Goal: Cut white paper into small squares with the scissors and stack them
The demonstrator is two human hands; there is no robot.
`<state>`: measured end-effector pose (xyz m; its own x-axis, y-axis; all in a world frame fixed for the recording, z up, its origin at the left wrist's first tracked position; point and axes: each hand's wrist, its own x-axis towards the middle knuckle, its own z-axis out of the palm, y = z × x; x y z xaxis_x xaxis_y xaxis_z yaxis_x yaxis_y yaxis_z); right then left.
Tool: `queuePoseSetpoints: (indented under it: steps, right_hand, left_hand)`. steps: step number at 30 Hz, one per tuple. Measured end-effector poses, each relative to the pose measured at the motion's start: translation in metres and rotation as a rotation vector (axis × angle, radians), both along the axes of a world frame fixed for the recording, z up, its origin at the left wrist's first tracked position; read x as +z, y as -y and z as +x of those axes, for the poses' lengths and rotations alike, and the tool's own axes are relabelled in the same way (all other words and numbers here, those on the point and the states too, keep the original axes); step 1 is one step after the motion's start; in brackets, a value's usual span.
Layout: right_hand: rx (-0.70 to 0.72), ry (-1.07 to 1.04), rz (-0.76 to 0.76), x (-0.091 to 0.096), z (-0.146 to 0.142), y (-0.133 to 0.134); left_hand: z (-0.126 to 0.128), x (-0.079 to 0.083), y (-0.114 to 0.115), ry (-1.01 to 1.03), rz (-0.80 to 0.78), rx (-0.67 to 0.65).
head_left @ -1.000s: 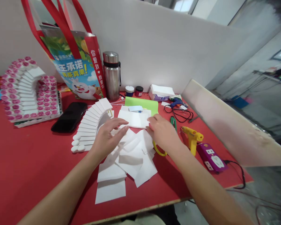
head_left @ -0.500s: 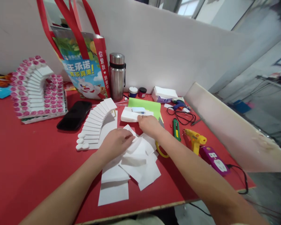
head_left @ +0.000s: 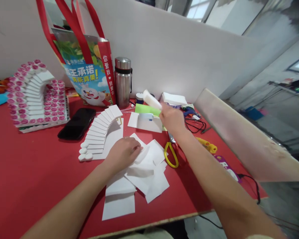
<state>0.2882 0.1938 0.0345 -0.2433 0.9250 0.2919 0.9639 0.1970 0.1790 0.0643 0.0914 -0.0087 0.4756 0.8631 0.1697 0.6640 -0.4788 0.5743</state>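
A red surface (head_left: 27, 172) is seen, backed by a white partition (head_left: 176, 49). At its far edge a printed bag (head_left: 87, 76) with red handles is stood, and to the left a curved stair model (head_left: 37, 96) edged with pink dots is set. Toward the near edge a loose pile of overlapping white sheets (head_left: 139, 179) is spread. Just left of it a fan of white steps (head_left: 102, 131) is laid, with a black phone (head_left: 77, 123) further left and a steel flask (head_left: 123, 81) behind, beside the bag. Beyond the sheets a small white stack (head_left: 146, 122) is placed against a green card (head_left: 144, 109). Yellow-handled scissors (head_left: 171, 154) are laid just right of the sheets.

The left hand (head_left: 123, 154) is laid palm-down on the sheets, fingers loosely curled, with nothing gripped. The right hand (head_left: 171, 118) is raised above the stack, its fingers closed on one end of a white strip (head_left: 151, 99). The strip is held in the air, tilted up and away to the left, clear of the surface.

The lift is judged best done with the strip pinched lightly, so that it is not creased, and carried well clear of the stack and steps, so that nothing is knocked. Flat, even pressure on the sheets is advised, so that none is dragged by a forearm.
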Motion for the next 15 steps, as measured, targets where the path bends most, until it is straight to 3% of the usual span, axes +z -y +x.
queuePoseSetpoints:
  steps: [3, 6, 11, 15]
  right_hand:
    - [0.155, 0.001, -0.138, -0.025, -0.004, 0.006]
    - [0.208, -0.023, -0.163, -0.04, -0.004, 0.012]
    - [0.147, -0.294, -0.111, -0.037, -0.002, -0.004]
    - [0.116, -0.41, -0.191, -0.035, -0.004, -0.032]
  left_hand:
    - [0.0, 0.0, 0.0, -0.007, 0.006, -0.008]
    - [0.001, 0.0, 0.0, -0.014, 0.024, -0.013]
    - [0.001, -0.001, 0.0, -0.039, 0.039, -0.012]
    - [0.001, 0.0, 0.0, -0.035, 0.019, -0.011]
